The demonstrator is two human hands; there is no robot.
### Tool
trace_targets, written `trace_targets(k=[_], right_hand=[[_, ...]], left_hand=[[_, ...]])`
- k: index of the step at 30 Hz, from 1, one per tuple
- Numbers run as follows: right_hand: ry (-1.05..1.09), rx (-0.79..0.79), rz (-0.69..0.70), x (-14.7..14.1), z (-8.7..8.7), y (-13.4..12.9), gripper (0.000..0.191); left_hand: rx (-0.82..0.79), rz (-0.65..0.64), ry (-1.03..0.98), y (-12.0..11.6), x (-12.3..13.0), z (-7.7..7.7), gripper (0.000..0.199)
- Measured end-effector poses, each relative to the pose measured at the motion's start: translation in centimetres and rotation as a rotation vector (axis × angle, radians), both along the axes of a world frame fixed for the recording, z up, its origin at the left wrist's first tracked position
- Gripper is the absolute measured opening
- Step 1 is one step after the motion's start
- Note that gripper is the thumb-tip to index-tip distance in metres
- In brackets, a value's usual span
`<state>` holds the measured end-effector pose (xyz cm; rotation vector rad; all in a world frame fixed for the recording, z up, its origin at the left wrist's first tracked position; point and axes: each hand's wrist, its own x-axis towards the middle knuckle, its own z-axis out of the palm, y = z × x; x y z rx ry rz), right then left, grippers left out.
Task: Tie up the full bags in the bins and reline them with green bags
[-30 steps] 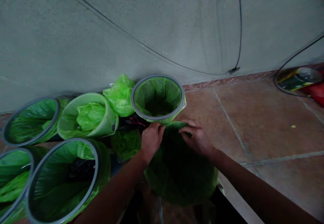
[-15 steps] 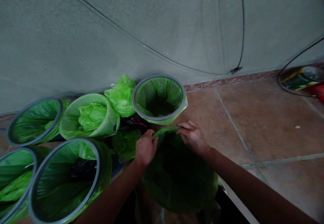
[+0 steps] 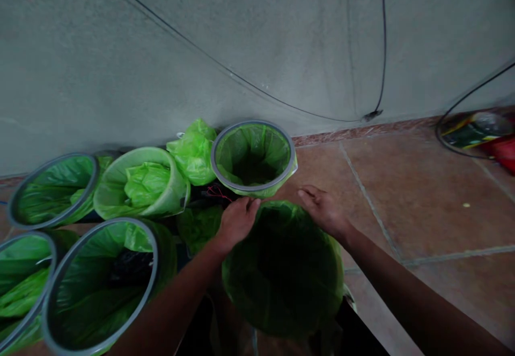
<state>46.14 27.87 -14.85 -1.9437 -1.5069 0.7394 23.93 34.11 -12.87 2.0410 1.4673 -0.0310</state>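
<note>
Shifted rightward, my right hand (image 3: 324, 213) loosely open beside the already spread green bag (image 3: 281, 297); left hand (image 3: 237, 220) at its edge, grip unclear.

Bare tiled floor (image 3: 426, 195), open to the right of the lined bins, grey-rimmed bin (image 3: 252, 188) blocking straight ahead, knotted green bag (image 3: 193, 152) and pale bin (image 3: 140, 184) crowding the left, wall (image 3: 257, 39) behind

The green-lined bin (image 3: 241, 281) — mouth up, dark inside — sits just before a grey-rimmed bin (image 3: 253, 188).
</note>
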Motion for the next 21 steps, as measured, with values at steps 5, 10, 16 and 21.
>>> trace_targets(k=[5, 10, 16, 21], right_hand=[[-0.155, -0.145, 0.237, -1.4, -1.5, 0.4, 0.039], [-0.135, -0.091, 0.399, -1.0, -2.4, -0.5, 0.030], [-0.441, -0.168, 0.387, -1.1, -1.3, -1.1, 0.028], [-0.497, -0.061, 0.359, -3.8, 2.0, -3.6, 0.040]], left_hand=[[0.090, -0.175, 0.056, 0.0, 0.6, -1.6, 0.038], [0.149, -0.306, 0.139, 0.0, -0.2, -2.0, 0.028], [0.154, -0.306, 0.179, -0.3, -0.2, -1.6, 0.020], [0.256, -0.212, -0.005, -1.0, -2.4, -1.0, 0.046]])
